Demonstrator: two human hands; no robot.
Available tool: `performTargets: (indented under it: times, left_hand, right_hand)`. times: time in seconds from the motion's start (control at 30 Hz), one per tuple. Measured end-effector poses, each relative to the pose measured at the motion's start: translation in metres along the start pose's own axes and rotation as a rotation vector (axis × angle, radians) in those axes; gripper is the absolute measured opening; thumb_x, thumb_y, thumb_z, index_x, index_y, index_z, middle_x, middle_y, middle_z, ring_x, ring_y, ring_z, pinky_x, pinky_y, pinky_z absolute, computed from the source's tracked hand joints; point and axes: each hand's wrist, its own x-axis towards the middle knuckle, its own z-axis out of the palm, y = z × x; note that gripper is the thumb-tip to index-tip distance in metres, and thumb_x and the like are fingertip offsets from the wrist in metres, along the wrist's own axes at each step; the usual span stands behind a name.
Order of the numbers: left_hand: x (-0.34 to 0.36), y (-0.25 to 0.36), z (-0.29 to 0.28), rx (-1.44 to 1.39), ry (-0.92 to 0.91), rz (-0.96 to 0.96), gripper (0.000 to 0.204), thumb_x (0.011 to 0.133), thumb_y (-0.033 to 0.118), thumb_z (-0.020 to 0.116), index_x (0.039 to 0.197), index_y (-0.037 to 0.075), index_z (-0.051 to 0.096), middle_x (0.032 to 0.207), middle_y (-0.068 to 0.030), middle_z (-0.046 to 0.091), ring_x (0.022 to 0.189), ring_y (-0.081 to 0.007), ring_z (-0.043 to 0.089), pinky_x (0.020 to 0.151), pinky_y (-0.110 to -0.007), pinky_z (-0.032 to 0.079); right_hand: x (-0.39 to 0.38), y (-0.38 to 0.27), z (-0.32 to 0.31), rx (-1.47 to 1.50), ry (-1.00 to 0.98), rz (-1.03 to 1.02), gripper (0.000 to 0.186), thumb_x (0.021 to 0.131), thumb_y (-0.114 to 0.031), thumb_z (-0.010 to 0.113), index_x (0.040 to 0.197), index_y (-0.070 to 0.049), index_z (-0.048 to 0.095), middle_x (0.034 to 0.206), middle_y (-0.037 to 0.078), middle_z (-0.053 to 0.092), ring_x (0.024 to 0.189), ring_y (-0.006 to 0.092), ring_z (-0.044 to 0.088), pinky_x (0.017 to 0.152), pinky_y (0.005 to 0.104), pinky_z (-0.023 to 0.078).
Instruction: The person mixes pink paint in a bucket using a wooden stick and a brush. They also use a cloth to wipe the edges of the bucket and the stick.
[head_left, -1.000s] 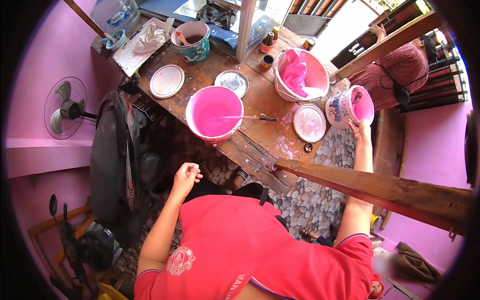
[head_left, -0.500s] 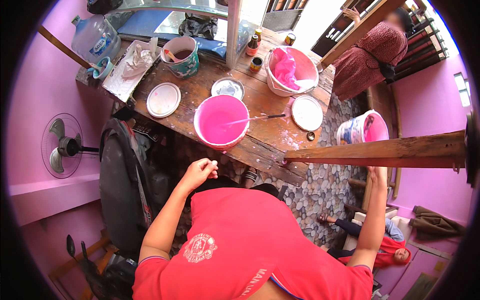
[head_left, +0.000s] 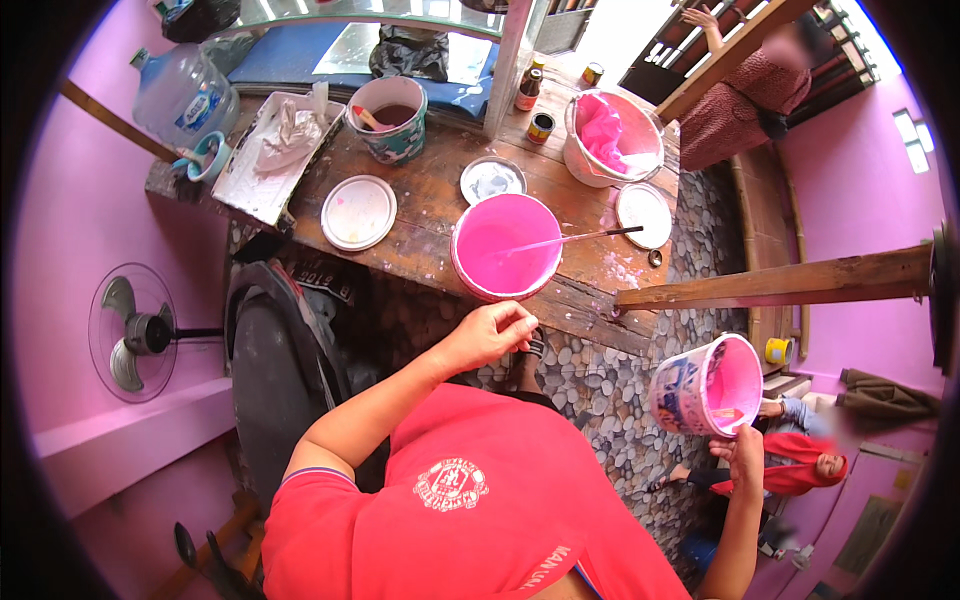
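My left hand (head_left: 505, 330) is closed just below the large bucket of pink paint (head_left: 500, 268) at the table's near edge; whatever its curled fingers hold, if anything, I cannot make out. A thin stick (head_left: 590, 235) lies across that bucket's mouth. My right hand (head_left: 743, 455) grips the smaller printed bucket (head_left: 675, 395), off the table at right, its pink inside and something like a brush showing. Lids (head_left: 350, 220), a dark-filled bucket (head_left: 392, 150), a white bucket with pink plastic (head_left: 585, 170), a tray (head_left: 240, 185) and small cans (head_left: 540, 130) stand on the wooden table (head_left: 420, 260).
A wooden beam (head_left: 780, 285) crosses above my right hand. A parked motorbike (head_left: 275, 390) and wall fan (head_left: 150, 335) are at left. A person in a red headscarf (head_left: 795, 460) is low at right; another in patterned clothing (head_left: 730, 110) stands beyond the table, hand raised.
My right hand has brought the smaller bucket from beside the table down below the beam, nearer my body. My left hand has moved up and right toward the large bucket. The view has shifted.
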Motion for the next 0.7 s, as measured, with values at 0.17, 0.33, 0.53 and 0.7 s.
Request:
performTargets:
  times: [0.17,0.33,0.53,0.7]
  left_hand:
    - [-0.009,0.009,0.009,0.048,-0.136,0.010,0.026,0.105,0.028,0.061,0.109,0.002,0.065,0.094,-0.0025,0.068,0.086,-0.0102,0.066,0.081,-0.028,0.055]
    - [-0.013,0.031,0.013,0.038,-0.196,0.103,0.031,0.106,0.030,0.058,0.115,0.001,0.066,0.106,-0.0038,0.070,0.095,-0.0104,0.065,0.083,-0.028,0.054]
    - [-0.043,0.102,-0.009,0.003,-0.130,0.284,0.033,0.105,0.032,0.061,0.117,0.002,0.065,0.098,-0.0011,0.067,0.085,-0.0078,0.063,0.078,-0.025,0.053]
    - [-0.084,0.158,-0.058,0.086,0.011,0.379,0.048,0.108,0.042,0.048,0.121,-0.002,0.064,0.102,-0.0090,0.069,0.092,-0.0166,0.068,0.079,-0.034,0.058]
  right_hand:
    - [-0.063,-0.005,0.048,-0.001,-0.067,0.073,0.029,0.093,-0.012,0.042,0.107,0.010,0.057,0.082,0.023,0.070,0.059,0.0286,0.071,0.049,0.0352,0.062]
    - [-0.107,-0.042,0.097,-0.066,-0.208,0.013,0.029,0.093,-0.010,0.042,0.110,0.010,0.054,0.083,0.022,0.070,0.061,0.0299,0.072,0.049,0.0368,0.062]
    - [-0.149,-0.111,0.166,-0.169,-0.400,-0.232,0.028,0.093,-0.003,0.045,0.117,0.009,0.054,0.089,0.019,0.069,0.063,0.0288,0.073,0.055,0.0367,0.063]
    - [-0.167,-0.186,0.228,-0.278,-0.625,-0.387,0.027,0.095,-0.004,0.044,0.117,0.008,0.054,0.088,0.018,0.069,0.063,0.0291,0.072,0.055,0.0372,0.063]
